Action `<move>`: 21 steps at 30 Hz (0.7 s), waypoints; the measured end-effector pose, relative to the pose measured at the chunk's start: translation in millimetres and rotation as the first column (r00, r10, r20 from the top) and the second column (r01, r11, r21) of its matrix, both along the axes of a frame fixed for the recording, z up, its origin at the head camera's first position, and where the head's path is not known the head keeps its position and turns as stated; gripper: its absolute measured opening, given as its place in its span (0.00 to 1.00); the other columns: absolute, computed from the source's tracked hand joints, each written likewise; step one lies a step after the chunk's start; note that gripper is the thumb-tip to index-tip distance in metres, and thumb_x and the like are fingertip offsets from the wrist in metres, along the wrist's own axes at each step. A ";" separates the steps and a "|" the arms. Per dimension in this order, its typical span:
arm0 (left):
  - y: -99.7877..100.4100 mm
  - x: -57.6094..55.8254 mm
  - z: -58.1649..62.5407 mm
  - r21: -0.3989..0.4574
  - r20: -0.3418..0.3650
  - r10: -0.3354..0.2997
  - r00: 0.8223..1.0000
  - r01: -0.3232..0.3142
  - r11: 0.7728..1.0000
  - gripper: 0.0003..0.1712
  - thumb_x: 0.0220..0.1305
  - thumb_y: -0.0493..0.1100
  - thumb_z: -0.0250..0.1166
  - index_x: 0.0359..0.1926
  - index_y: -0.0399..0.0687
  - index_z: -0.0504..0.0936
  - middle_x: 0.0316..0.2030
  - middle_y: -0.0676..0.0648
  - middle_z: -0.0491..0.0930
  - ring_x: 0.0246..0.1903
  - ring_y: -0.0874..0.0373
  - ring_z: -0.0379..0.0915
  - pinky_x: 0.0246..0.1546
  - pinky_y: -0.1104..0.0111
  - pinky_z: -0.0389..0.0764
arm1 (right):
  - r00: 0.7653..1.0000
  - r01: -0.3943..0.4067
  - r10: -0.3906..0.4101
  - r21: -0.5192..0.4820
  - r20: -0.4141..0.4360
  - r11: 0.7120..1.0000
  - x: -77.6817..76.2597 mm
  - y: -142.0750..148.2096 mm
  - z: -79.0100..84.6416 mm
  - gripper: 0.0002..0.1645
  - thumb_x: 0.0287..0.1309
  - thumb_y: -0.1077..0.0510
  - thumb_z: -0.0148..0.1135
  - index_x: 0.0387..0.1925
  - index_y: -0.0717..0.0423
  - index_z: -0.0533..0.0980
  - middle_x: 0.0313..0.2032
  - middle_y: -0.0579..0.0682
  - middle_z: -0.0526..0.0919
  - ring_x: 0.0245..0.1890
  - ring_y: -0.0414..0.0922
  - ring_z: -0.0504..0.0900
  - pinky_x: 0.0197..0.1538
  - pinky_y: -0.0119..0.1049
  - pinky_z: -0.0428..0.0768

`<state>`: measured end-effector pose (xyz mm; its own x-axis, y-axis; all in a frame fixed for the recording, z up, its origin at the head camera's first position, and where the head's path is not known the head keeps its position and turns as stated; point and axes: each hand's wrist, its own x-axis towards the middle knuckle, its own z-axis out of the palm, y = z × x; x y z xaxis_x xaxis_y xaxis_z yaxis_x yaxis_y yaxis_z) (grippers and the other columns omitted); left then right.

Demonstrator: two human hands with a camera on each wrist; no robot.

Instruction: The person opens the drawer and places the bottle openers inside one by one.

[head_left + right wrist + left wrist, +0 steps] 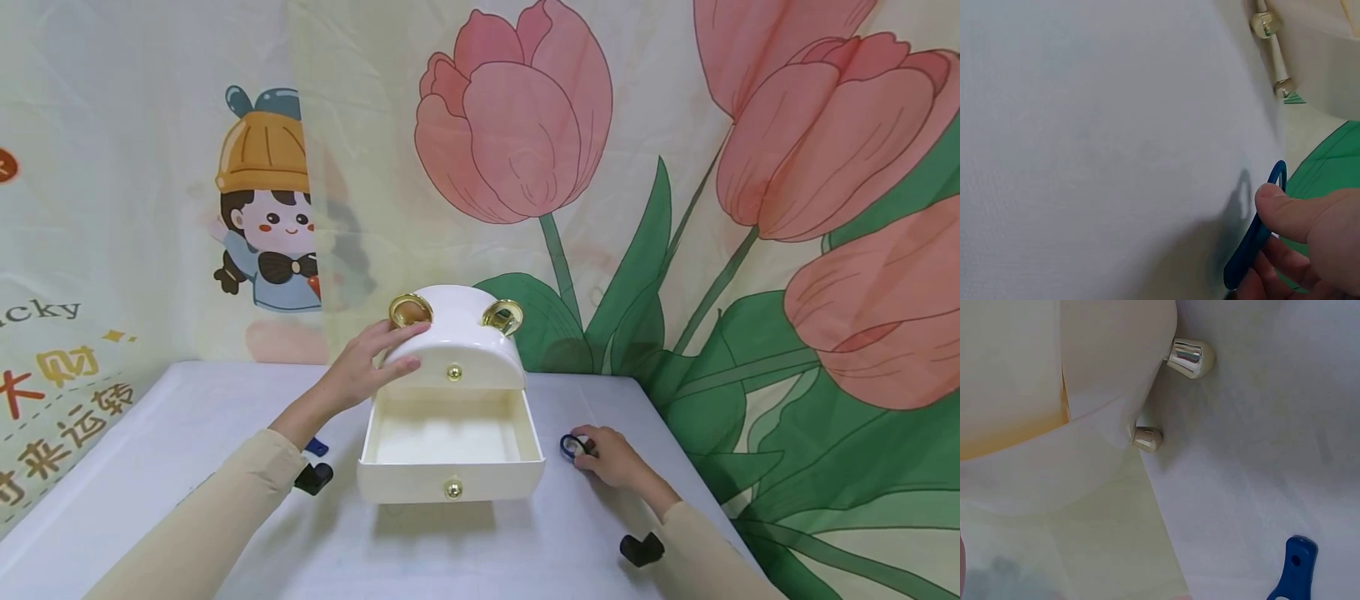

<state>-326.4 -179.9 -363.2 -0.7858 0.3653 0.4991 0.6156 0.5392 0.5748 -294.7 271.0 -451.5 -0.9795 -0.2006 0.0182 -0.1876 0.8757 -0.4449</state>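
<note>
A white rounded drawer box [453, 358] with gold knobs and two gold ear-like rings [502, 317] stands on the table. Its lower drawer [453, 482] is pulled out, with nothing visible inside. My left hand [378, 358] rests on the box's upper left side, the thumb on the front and another finger near the left ring; it is nearly all out of the left wrist view. To the right of the box, my right hand [611, 457] pinches a blue item [1250, 250] with a round loop and a thicker handle-like end, just over the table.
A blue handle [1299, 562] with a hole in its end lies left of the box, partly hidden by the left arm in the head view. Short gold feet [1146, 439] raise the box off the white tablecloth [420, 558]. A printed tulip curtain [517, 125] hangs behind.
</note>
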 end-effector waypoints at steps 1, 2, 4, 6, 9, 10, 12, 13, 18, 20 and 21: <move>0.1 -0.2 -0.2 -0.003 -0.002 0.001 1.000 -0.001 1.000 0.34 0.72 0.58 0.70 0.76 0.73 0.73 0.63 0.50 0.77 0.64 0.50 0.69 0.58 0.46 0.73 | 1.000 0.000 0.000 -0.009 0.004 1.000 0.7 -0.3 2.3 0.27 0.66 0.63 0.73 0.65 0.58 0.79 0.45 0.54 0.84 0.43 0.47 0.81 0.48 0.48 0.86; 0.2 -0.3 -0.4 -0.006 -0.003 0.002 1.000 -0.002 1.000 0.34 0.72 0.58 0.70 0.76 0.73 0.73 0.63 0.50 0.77 0.63 0.50 0.69 0.57 0.46 0.73 | 1.000 -0.004 0.004 -0.020 0.006 1.000 1.1 -0.7 5.2 0.27 0.66 0.63 0.73 0.65 0.58 0.79 0.45 0.54 0.84 0.43 0.47 0.80 0.46 0.46 0.86; 0.4 0.1 0.0 -0.008 0.001 0.004 1.000 -0.004 1.000 0.34 0.72 0.58 0.69 0.76 0.73 0.73 0.63 0.50 0.77 0.63 0.50 0.69 0.57 0.46 0.73 | 1.000 -0.017 0.017 -0.040 0.002 0.999 2.1 -1.8 12.3 0.27 0.66 0.63 0.73 0.65 0.57 0.79 0.45 0.53 0.83 0.42 0.47 0.80 0.44 0.43 0.86; 0.1 0.9 0.6 -0.005 0.010 0.007 1.000 -0.007 1.000 0.34 0.72 0.58 0.70 0.76 0.74 0.73 0.63 0.50 0.76 0.64 0.50 0.69 0.58 0.45 0.74 | 0.999 -0.047 0.046 -0.056 -0.013 0.997 3.6 -2.7 21.1 0.27 0.66 0.64 0.73 0.65 0.57 0.79 0.46 0.53 0.83 0.42 0.47 0.80 0.42 0.41 0.86; 0.5 1.9 1.5 0.003 0.025 0.008 1.000 -0.008 1.000 0.34 0.72 0.59 0.70 0.76 0.74 0.73 0.64 0.50 0.76 0.65 0.50 0.68 0.59 0.43 0.74 | 0.994 -0.098 0.096 -0.056 -0.047 0.994 8.4 -4.3 38.1 0.28 0.66 0.64 0.73 0.66 0.57 0.78 0.47 0.54 0.84 0.43 0.47 0.81 0.42 0.39 0.87; 0.5 1.6 1.1 0.002 0.024 0.008 1.000 -0.008 1.000 0.34 0.72 0.59 0.70 0.76 0.74 0.73 0.64 0.50 0.76 0.65 0.49 0.68 0.59 0.43 0.74 | 0.992 -0.116 0.113 -0.055 -0.058 0.992 10.6 -5.0 44.4 0.29 0.66 0.64 0.73 0.67 0.57 0.78 0.48 0.54 0.84 0.43 0.48 0.81 0.42 0.39 0.87; 0.8 1.3 0.7 0.002 0.023 0.006 1.000 -0.006 1.000 0.34 0.72 0.59 0.70 0.76 0.74 0.73 0.64 0.50 0.76 0.65 0.49 0.68 0.59 0.43 0.74 | 0.985 -0.155 0.150 -0.049 -0.079 0.987 15.5 -7.0 58.5 0.30 0.67 0.64 0.72 0.68 0.57 0.76 0.48 0.54 0.84 0.44 0.48 0.82 0.40 0.38 0.87; 0.9 1.1 0.7 0.001 0.021 0.006 1.000 -0.006 1.000 0.34 0.72 0.59 0.70 0.76 0.73 0.73 0.64 0.50 0.76 0.65 0.49 0.68 0.59 0.44 0.74 | 0.981 -0.174 0.169 -0.043 -0.093 0.984 17.9 -8.8 65.8 0.30 0.67 0.64 0.72 0.69 0.58 0.76 0.48 0.54 0.84 0.44 0.48 0.82 0.40 0.37 0.87; 1.0 1.8 1.8 0.004 0.010 -0.002 1.000 0.002 1.000 0.34 0.72 0.58 0.70 0.76 0.73 0.74 0.66 0.50 0.75 0.66 0.48 0.68 0.62 0.42 0.72 | 0.952 -0.267 0.261 -0.017 -0.158 0.963 30.6 -18.5 100.3 0.31 0.69 0.63 0.70 0.70 0.60 0.74 0.48 0.55 0.85 0.42 0.47 0.81 0.36 0.32 0.84; 1.0 2.0 1.7 0.006 0.009 -0.004 1.000 0.004 1.000 0.33 0.72 0.58 0.70 0.76 0.73 0.74 0.67 0.50 0.75 0.67 0.48 0.67 0.63 0.40 0.72 | 0.941 -0.298 0.290 -0.019 -0.174 0.954 36.2 -23.8 112.4 0.31 0.69 0.62 0.71 0.70 0.60 0.75 0.48 0.55 0.84 0.42 0.46 0.81 0.35 0.32 0.83; 0.9 2.1 1.7 0.008 0.010 -0.004 1.000 0.004 1.000 0.33 0.72 0.58 0.70 0.76 0.73 0.74 0.67 0.49 0.75 0.68 0.47 0.67 0.63 0.39 0.72 | 0.935 -0.313 0.305 -0.021 -0.181 0.949 38.8 -26.9 118.0 0.31 0.68 0.62 0.71 0.70 0.60 0.75 0.48 0.56 0.84 0.41 0.47 0.81 0.34 0.32 0.83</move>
<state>-324.3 -179.0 -361.5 -0.7891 0.3646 0.4943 0.6122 0.5323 0.5847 -255.9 244.1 -333.5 -0.8501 -0.4874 0.1993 -0.5233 0.7404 -0.4219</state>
